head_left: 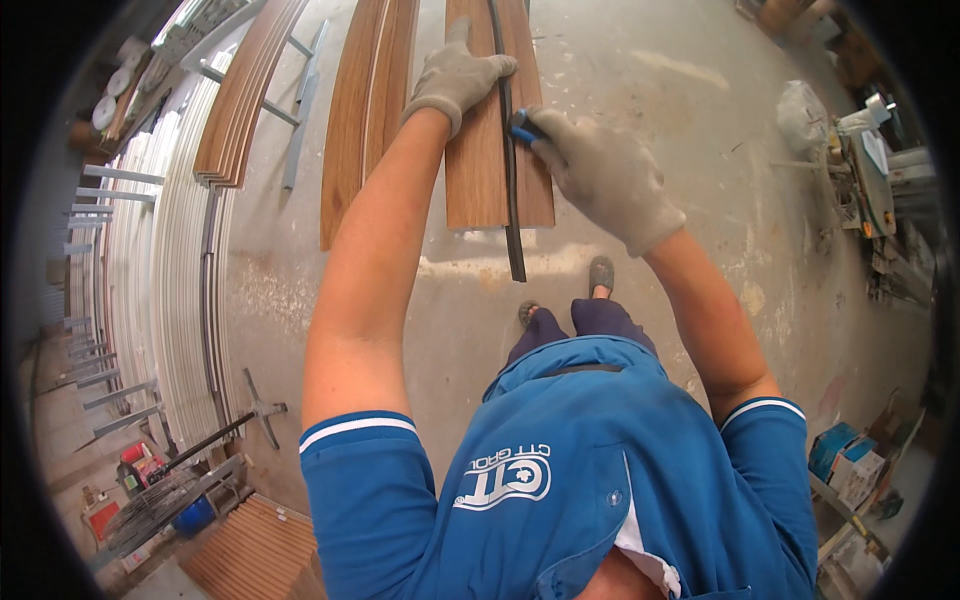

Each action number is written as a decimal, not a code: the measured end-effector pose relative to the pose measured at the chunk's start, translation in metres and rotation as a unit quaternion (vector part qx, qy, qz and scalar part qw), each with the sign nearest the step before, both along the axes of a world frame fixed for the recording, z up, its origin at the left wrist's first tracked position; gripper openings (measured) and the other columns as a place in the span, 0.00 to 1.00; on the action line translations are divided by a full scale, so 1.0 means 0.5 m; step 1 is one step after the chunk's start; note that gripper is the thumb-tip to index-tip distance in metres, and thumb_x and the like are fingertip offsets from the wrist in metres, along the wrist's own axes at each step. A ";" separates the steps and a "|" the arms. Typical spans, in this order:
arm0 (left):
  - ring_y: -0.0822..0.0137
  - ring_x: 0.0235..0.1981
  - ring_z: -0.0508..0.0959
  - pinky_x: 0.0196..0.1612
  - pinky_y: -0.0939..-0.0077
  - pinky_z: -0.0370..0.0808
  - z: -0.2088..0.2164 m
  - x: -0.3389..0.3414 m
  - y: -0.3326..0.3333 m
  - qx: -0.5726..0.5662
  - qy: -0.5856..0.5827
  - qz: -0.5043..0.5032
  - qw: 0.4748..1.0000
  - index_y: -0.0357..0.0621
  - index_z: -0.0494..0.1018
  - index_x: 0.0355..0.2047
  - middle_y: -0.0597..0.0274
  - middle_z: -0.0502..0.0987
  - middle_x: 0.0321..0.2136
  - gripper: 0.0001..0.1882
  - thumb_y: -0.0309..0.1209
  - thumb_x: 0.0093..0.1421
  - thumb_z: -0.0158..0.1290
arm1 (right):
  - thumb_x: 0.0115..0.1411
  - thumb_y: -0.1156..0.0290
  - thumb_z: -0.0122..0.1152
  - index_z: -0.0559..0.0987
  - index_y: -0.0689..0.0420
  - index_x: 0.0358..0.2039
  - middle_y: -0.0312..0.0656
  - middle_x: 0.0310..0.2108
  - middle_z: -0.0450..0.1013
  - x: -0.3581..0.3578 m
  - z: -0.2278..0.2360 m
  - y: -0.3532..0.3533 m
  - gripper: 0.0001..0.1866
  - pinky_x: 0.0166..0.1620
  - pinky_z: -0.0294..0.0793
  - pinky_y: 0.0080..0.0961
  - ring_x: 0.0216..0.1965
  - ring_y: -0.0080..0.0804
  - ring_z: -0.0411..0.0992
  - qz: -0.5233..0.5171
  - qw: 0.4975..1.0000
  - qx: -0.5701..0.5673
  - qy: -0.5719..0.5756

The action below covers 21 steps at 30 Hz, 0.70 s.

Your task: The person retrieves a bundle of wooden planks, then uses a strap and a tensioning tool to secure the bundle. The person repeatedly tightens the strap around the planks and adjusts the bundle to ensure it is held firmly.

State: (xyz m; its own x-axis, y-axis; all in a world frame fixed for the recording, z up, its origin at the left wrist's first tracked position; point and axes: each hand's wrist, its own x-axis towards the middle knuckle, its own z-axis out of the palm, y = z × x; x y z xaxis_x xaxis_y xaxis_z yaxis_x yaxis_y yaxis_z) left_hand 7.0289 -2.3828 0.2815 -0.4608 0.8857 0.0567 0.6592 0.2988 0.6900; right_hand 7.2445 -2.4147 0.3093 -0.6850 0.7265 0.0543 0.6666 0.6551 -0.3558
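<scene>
A wood-grain panel [476,190] lies lengthwise ahead of me, with a long black strip [514,235] running along it and sticking out past its near end. My left hand [455,78], in a pale grey work glove, rests flat on the panel. Its thumb reaches to the strip and the other fingers stretch forward. On the right side of the strip, my gloved right hand [610,180] is closed around a blue-and-black hand tool [523,126], whose end is at the strip. The kind of tool cannot be made out.
Another pair of wood-grain panels [350,130] lies just to the left. Farther left, stacked brown panels [236,120] rest on metal bars, beside racks of long white profiles [180,300]. Tools and boxes [850,465] line the right side. My feet stand on the concrete floor [450,310].
</scene>
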 end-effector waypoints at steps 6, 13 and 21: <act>0.42 0.66 0.66 0.68 0.57 0.61 0.004 -0.003 0.005 -0.014 0.028 0.001 1.000 0.47 0.56 0.70 0.37 0.66 0.64 0.50 0.53 0.53 0.64 | 0.61 0.58 0.67 0.77 0.57 0.51 0.51 0.34 0.78 0.098 -0.016 -0.075 0.22 0.38 0.77 0.37 0.36 0.45 0.80 0.083 0.965 -0.144 0.204; 0.42 0.66 0.65 0.68 0.56 0.61 0.018 0.006 -0.010 -0.031 0.000 0.016 0.999 0.46 0.55 0.71 0.36 0.67 0.63 0.51 0.58 0.54 0.62 | 0.57 0.59 0.71 0.74 0.58 0.38 0.48 0.28 0.75 0.041 -0.043 -0.172 0.19 0.33 0.74 0.36 0.26 0.43 0.75 0.032 0.932 -0.262 0.250; 0.46 0.69 0.61 0.70 0.44 0.50 0.074 0.042 0.000 0.142 0.210 -0.229 0.940 0.55 0.76 0.54 0.53 0.71 0.62 0.27 0.58 0.67 0.46 | 0.50 0.77 0.67 0.71 0.54 0.33 0.33 0.24 0.70 0.202 0.125 -0.010 0.13 0.22 0.66 0.18 0.21 0.17 0.68 -0.006 0.764 -0.411 0.497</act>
State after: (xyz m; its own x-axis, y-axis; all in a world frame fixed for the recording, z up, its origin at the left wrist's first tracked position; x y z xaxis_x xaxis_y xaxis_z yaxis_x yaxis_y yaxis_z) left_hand 7.0498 -2.3826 0.3186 0.0812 0.9071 0.4131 0.9060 -0.2399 0.3487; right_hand 7.3454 -2.4196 0.3717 -0.5950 0.8011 0.0657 -0.1967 -0.0658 -0.9783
